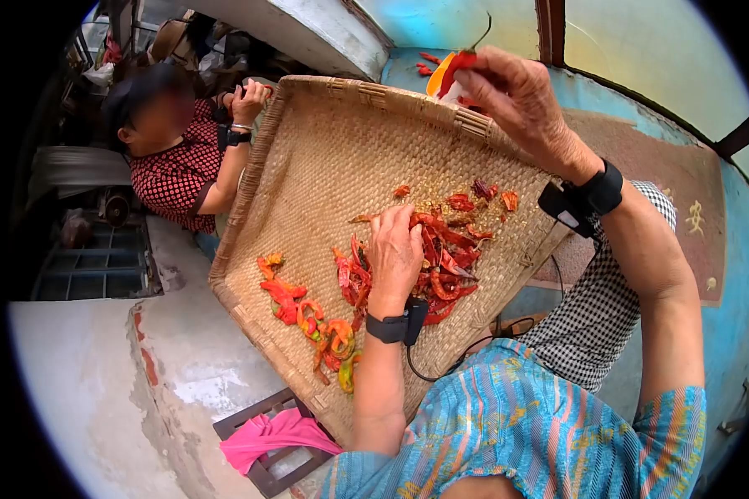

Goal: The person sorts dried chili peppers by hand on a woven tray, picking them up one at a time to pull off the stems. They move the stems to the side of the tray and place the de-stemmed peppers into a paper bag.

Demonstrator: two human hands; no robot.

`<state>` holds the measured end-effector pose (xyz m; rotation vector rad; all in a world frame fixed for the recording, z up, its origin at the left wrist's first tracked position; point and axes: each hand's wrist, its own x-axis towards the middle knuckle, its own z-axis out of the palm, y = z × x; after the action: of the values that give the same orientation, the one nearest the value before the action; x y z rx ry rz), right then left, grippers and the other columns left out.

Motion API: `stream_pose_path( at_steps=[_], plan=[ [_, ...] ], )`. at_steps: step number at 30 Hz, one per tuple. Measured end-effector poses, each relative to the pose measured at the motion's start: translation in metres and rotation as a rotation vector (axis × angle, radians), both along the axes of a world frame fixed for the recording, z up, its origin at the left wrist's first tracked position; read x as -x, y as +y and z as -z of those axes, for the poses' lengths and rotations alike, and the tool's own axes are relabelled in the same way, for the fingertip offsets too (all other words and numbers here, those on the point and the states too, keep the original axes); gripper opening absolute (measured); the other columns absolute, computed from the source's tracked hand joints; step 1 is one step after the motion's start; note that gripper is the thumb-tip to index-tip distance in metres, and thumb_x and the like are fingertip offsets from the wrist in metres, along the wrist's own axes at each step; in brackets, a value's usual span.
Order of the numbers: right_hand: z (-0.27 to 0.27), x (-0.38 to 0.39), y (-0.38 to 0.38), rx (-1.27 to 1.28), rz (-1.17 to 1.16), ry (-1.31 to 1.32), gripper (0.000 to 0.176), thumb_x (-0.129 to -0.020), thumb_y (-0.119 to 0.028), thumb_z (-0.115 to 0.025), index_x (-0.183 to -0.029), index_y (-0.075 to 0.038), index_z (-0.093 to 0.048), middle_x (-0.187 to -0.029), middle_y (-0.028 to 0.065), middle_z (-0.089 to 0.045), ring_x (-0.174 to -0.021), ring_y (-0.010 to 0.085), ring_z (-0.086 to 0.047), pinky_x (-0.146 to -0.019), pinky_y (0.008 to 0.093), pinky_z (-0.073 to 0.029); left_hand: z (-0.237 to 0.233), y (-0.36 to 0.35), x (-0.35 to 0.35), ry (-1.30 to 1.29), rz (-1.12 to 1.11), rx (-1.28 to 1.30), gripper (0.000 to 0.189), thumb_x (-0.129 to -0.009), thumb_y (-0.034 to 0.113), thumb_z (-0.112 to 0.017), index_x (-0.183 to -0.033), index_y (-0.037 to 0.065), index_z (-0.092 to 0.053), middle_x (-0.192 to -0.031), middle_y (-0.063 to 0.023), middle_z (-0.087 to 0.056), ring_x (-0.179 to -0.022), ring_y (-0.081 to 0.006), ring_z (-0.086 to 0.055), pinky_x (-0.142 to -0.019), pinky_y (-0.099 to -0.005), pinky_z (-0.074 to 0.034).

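Note:
A large woven tray [308, 158] lies in front of me, tilted in the view. My left hand [394, 256] rests on a pile of dried red peppers [449, 266] at its middle; the fingertips are bent down among them, and what they hold, if anything, is hidden. Up past the tray's far right rim, my right hand [512, 100] pinches a red pepper [451, 75] by its stem end, with the thin stem pointing up. Loose seeds [441, 198] are scattered beyond the pile. A row of orange, red and green peppers [308, 320] lies to the left.
Another person [179, 154] in a patterned red and black top sits at the upper left, a hand near the tray's corner. A pink cloth [275, 439] hangs over a dark wooden stool [283, 478] at the lower left. Something yellow and white is behind the held pepper.

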<state>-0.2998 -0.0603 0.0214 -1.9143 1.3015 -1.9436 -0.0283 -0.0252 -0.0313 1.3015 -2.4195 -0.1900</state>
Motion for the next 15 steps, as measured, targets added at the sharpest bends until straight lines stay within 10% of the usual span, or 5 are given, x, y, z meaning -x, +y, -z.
stream_pose_path(
  at_steps=[7,9,15],
  plan=[
    [0.017,-0.004,0.002,-0.128,0.309,0.364,0.022,-0.091,-0.019,-0.061,-0.105,-0.001,-0.064,-0.084,0.0152,-0.065,-0.071,0.0271,-0.065,-0.064,0.0379,-0.053,-0.016,0.005,0.005,0.071,-0.113,-0.009,0.017,-0.083,0.005,-0.063,-0.1,0.002,-0.061,-0.095,-0.0141,-0.062,-0.092,-0.0325,-0.056,-0.081,-0.0424,-0.046],
    [0.021,-0.027,0.015,-0.328,-0.242,0.267,0.029,-0.09,-0.023,-0.062,-0.108,0.001,-0.062,-0.088,0.0173,-0.065,-0.075,0.0303,-0.065,-0.065,0.0394,-0.053,-0.025,0.006,0.006,0.113,-0.133,0.028,0.016,-0.083,0.004,-0.062,-0.098,0.002,-0.062,-0.091,-0.0136,-0.063,-0.088,-0.032,-0.057,-0.079,-0.0413,-0.045],
    [0.028,-0.055,0.033,-0.542,-0.599,0.443,0.022,-0.087,-0.019,-0.065,-0.092,0.003,-0.066,-0.083,0.02,-0.065,-0.076,0.0358,-0.064,-0.066,0.0427,-0.05,-0.036,0.012,0.022,0.166,0.054,0.122,0.021,-0.078,-0.001,-0.067,-0.098,0.004,-0.061,-0.091,-0.0115,-0.064,-0.084,-0.0284,-0.06,-0.074,-0.0379,-0.048]
  ],
)
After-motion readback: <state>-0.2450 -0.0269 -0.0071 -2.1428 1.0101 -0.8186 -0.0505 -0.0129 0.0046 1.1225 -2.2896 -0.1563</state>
